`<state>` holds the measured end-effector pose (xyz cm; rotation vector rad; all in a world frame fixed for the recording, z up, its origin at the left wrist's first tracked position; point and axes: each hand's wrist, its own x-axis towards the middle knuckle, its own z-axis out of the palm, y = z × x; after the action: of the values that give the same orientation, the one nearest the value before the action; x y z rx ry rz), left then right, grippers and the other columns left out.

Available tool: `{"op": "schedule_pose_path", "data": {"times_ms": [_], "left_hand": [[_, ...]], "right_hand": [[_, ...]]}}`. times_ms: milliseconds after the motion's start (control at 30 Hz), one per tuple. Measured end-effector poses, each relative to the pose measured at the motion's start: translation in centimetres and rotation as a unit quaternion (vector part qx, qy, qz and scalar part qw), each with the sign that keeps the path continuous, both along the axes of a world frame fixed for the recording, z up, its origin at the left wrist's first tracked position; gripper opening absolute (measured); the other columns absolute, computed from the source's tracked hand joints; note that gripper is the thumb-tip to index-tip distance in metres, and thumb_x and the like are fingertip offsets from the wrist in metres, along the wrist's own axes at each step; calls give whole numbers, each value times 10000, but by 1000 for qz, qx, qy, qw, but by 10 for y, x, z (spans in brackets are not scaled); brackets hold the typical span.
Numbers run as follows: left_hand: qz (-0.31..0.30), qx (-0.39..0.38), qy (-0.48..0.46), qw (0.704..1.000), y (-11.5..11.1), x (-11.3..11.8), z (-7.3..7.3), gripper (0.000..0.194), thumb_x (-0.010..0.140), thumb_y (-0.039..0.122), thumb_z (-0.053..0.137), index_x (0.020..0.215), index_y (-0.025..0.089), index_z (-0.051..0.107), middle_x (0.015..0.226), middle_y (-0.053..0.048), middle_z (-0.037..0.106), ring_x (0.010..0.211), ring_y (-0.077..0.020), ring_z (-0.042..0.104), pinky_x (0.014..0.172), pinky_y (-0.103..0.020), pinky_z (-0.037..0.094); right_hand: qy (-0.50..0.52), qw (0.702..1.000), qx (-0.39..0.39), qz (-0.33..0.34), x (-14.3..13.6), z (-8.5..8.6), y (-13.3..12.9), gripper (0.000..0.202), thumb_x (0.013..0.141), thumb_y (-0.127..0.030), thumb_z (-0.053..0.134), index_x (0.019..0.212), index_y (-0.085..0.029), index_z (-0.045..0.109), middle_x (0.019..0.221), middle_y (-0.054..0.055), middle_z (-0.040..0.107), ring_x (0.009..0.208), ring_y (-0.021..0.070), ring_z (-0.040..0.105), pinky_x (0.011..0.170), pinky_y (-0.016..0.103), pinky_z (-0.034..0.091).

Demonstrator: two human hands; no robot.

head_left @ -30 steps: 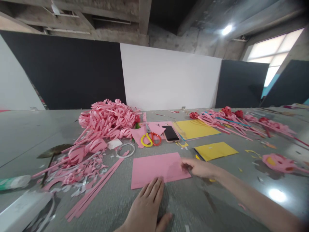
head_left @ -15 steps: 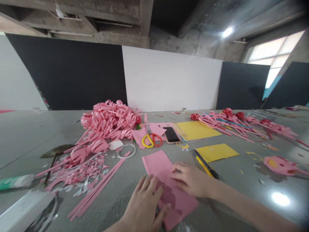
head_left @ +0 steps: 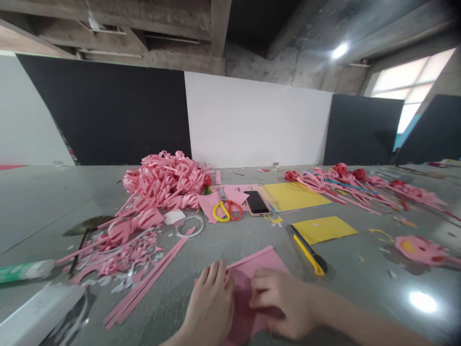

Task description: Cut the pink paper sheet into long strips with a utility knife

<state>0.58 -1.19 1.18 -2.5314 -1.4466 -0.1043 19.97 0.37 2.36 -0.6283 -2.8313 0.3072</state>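
- Left hand point(head_left: 212, 303) flat on pink paper point(head_left: 271, 262), toward the bench's point(head_left: 162, 302) near edge, fingers closed on nothing
- Right hand point(head_left: 281, 302) curled there, grip unclear
- Tube point(head_left: 27, 271): print unreadable

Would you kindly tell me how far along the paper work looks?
Pink looped pieces and cut strips already look done. The left hand and right hand are on a pink sheet, one edge seemingly folded. Probably left: the rest of that sheet, which lies wide beside its narrow edge fold.
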Motion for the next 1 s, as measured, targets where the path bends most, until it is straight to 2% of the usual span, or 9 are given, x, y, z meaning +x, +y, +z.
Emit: {"op": "schedule_pose_path", "data": {"times_ms": [67,133,300,367,467,567,767,900,1000], "left_hand": [[23,6,14,1000,-1,1,-2,379,721,74,447,1081,147,541,1043,-136,547,964,-272,496,785,-421,417],[17,20,27,999,-1,1,-4,405,706,31,430,1079,148,533,1027,-131,546,943,-265,507,754,-408,439],[-87,27,46,995,1,1,-13,412,682,2,429,1070,103,527,1017,-112,548,958,-248,511,781,-355,458],[-102,39,47,993,2,1,-17,422,675,0,437,1085,69,513,1022,-132,549,988,-267,500,802,-371,453],[-85,41,23,995,3,0,-21,421,693,-2,433,1101,75,503,1099,-166,518,1056,-293,463,815,-396,447],[-45,19,4,999,2,-1,-22,423,722,1,422,1124,112,495,1165,-174,482,1090,-302,436,825,-417,433],[31,24,7,999,-2,1,-11,430,722,-13,419,1115,137,513,1094,-162,522,1000,-310,492,761,-456,442],[32,6,26,999,-4,1,-8,451,720,-30,374,1128,114,503,1105,-167,525,1032,-308,476,756,-434,453],[-4,-30,24,999,-1,0,-10,494,693,-39,360,1150,103,486,1193,-157,479,1106,-295,423,828,-415,427]], "right_hand": [[10,1000,-21,3,-3,-1,-3,237,725,-290,527,888,-137,609,816,63,529,776,170,459,708,278,386],[23,999,-43,-1,-5,-2,-4,237,727,-258,535,915,-133,606,843,62,527,800,164,461,722,265,392],[59,994,-56,-69,-13,-6,-5,214,818,-180,416,953,-158,580,951,62,514,914,150,439,830,262,372],[59,991,-41,-109,-15,-8,-6,233,823,-189,407,1005,-163,550,1008,70,505,963,165,422,874,298,353],[57,983,-23,-171,-16,-14,-7,329,813,-232,420,1133,-170,471,1098,87,474,1021,195,405,897,349,344],[60,970,-6,-235,-15,-17,-7,389,816,-297,418,1179,-157,434,1151,110,447,1066,225,387,906,384,336],[33,955,29,-294,-13,-22,-7,398,794,-296,443,1174,-176,448,1189,116,432,1088,257,360,902,439,314],[27,949,42,-310,-14,-26,-8,385,801,-317,433,1155,-170,462,1178,114,439,1074,255,367,896,434,321],[27,949,60,-308,-14,-26,-7,376,810,-330,417,1146,-167,466,1159,112,454,1050,251,390,872,418,348]]}}
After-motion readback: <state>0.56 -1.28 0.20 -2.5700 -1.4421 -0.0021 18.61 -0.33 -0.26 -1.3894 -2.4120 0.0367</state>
